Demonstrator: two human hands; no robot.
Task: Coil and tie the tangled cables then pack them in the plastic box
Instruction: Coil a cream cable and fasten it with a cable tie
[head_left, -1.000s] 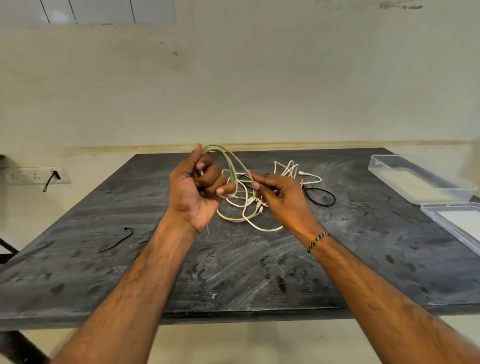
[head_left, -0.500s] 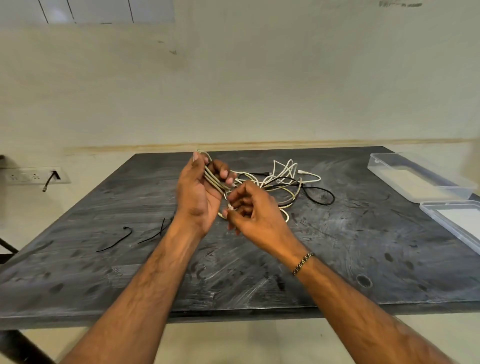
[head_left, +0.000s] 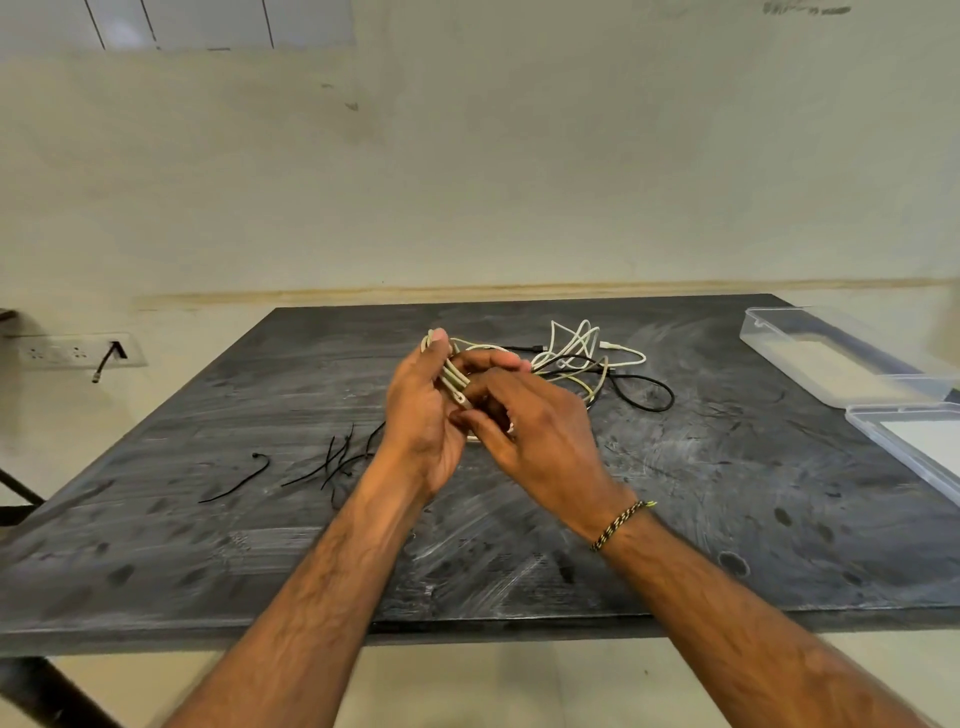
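Observation:
My left hand (head_left: 423, 421) grips a folded bundle of cream cable (head_left: 453, 378) above the middle of the dark table (head_left: 727, 493). My right hand (head_left: 535, 436) is close against it, fingers curled around the lower part of the same cable. Behind the hands lies a tangle of white cables (head_left: 582, 348) crossed by a black cable (head_left: 644, 395). Several black ties (head_left: 337, 457) lie on the table to the left of my left wrist. The clear plastic box (head_left: 831, 358) stands open at the far right, its lid (head_left: 914, 441) lying in front of it.
A wall socket strip (head_left: 72, 351) with a black plug sits on the wall at the left. The table's near edge runs under my forearms. A table leg shows at the lower left.
The large cream loop has been gathered into a tight bundle in my left hand. My right hand has come in from the tangle and closed up against the left hand.

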